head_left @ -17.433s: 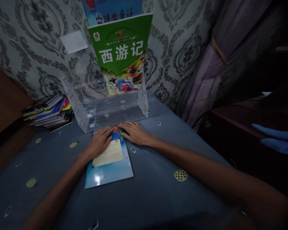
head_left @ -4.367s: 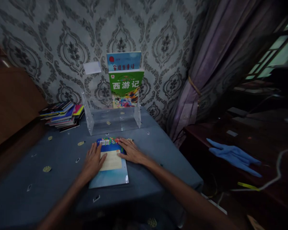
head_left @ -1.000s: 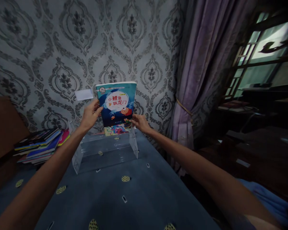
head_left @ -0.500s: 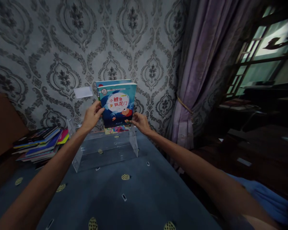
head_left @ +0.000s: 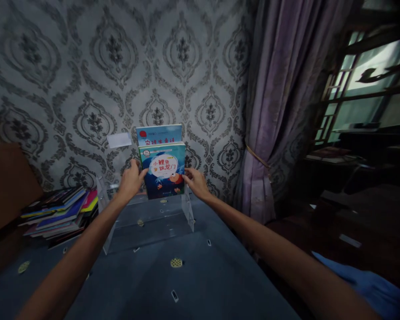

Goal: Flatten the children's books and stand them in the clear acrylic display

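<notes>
A blue picture book point(head_left: 165, 180) with red Chinese lettering stands upright, its front cover toward me. My left hand point(head_left: 132, 180) grips its left edge, thumb at the front. At the opposite edge, my right hand point(head_left: 196, 183) pinches the cover's side. Behind it a lighter blue book point(head_left: 162, 132) rises above its top, the rest of that cover hidden. Both books are at the back of a clear acrylic stand point(head_left: 187, 209), whose transparent side panels show on either side. Whether the front book's bottom edge touches the stand, I cannot tell.
A pile of books point(head_left: 62, 213) lies at the left beside a brown box point(head_left: 11, 186). The dark blue patterned cloth point(head_left: 146, 284) covers the table, its right edge sloping away. A white slip point(head_left: 119, 140) shows against the wall; a purple curtain point(head_left: 266, 111) hangs at the right.
Both hands have brought the front book down into the stand, uncovering more of the lighter blue book behind. The colourful cover that showed beneath it is now hidden. My view has tilted up slightly.
</notes>
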Action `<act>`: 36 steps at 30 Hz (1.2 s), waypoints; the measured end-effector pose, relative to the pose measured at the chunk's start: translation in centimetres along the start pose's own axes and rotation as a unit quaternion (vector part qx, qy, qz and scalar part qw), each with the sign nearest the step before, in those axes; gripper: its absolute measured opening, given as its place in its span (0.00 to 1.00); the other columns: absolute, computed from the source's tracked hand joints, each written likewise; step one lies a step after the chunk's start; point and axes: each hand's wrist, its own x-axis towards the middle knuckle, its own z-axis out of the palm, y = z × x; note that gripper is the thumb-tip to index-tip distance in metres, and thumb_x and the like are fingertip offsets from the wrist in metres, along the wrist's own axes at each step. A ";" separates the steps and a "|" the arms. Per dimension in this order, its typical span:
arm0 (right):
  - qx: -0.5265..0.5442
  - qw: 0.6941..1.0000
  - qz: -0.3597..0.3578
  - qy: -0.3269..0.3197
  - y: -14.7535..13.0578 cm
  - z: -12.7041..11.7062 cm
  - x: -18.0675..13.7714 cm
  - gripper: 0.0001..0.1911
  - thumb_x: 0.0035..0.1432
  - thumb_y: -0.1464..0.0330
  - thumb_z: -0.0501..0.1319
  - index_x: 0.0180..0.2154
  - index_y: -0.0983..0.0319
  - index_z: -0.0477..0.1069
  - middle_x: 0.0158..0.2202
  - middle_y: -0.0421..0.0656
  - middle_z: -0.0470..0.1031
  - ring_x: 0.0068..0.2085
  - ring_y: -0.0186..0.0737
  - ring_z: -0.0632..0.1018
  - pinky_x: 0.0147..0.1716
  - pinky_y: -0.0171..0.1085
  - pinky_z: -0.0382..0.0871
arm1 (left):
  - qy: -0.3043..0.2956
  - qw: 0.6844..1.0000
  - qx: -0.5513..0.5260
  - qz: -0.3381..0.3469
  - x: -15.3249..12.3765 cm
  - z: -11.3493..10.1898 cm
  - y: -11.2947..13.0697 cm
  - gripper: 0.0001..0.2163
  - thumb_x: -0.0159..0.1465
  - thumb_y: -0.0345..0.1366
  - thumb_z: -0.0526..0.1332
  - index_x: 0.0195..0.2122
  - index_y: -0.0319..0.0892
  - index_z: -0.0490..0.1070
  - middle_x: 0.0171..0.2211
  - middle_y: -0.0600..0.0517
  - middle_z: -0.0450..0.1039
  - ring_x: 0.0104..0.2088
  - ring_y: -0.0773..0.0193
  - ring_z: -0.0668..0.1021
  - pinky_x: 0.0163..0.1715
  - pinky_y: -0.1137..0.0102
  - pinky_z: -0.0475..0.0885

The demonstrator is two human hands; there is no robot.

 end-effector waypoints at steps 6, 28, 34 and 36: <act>-0.023 0.999 0.021 0.018 -0.8 0.5 -0.3 0.14 0.60 0.70 0.60 0.46 0.63 0.78 0.41 0.50 0.82 0.41 0.46 0.80 0.44 0.42 0.73 | -0.066 0.992 0.105 -0.022 -0.9 -0.5 2.1 0.12 0.75 0.40 0.48 0.50 0.38 0.63 0.39 0.37 0.80 0.43 0.47 0.83 0.38 0.64 0.73; -0.041 0.992 0.122 0.007 -3.1 0.9 -0.9 0.13 0.63 0.69 0.58 0.43 0.62 0.82 0.31 0.45 0.84 0.36 0.43 0.83 0.38 0.35 0.73 | -0.098 0.986 0.129 -0.028 -0.2 -0.6 2.5 0.13 0.74 0.33 0.44 0.50 0.32 0.65 0.41 0.31 0.79 0.45 0.45 0.83 0.43 0.61 0.74; -0.041 0.990 0.132 0.010 -3.2 0.8 -1.0 0.13 0.63 0.69 0.58 0.42 0.62 0.81 0.31 0.45 0.83 0.37 0.43 0.83 0.38 0.35 0.73 | -0.098 0.986 0.129 -0.033 0.0 -0.7 2.5 0.14 0.74 0.33 0.45 0.52 0.33 0.64 0.42 0.32 0.79 0.46 0.46 0.83 0.44 0.62 0.73; -0.042 0.990 0.138 0.011 -3.3 0.8 -1.0 0.13 0.63 0.69 0.58 0.43 0.62 0.81 0.32 0.45 0.83 0.37 0.43 0.83 0.39 0.35 0.73 | -0.098 0.986 0.129 -0.032 0.0 -0.6 2.4 0.14 0.74 0.33 0.45 0.52 0.33 0.64 0.42 0.32 0.79 0.46 0.46 0.83 0.44 0.62 0.73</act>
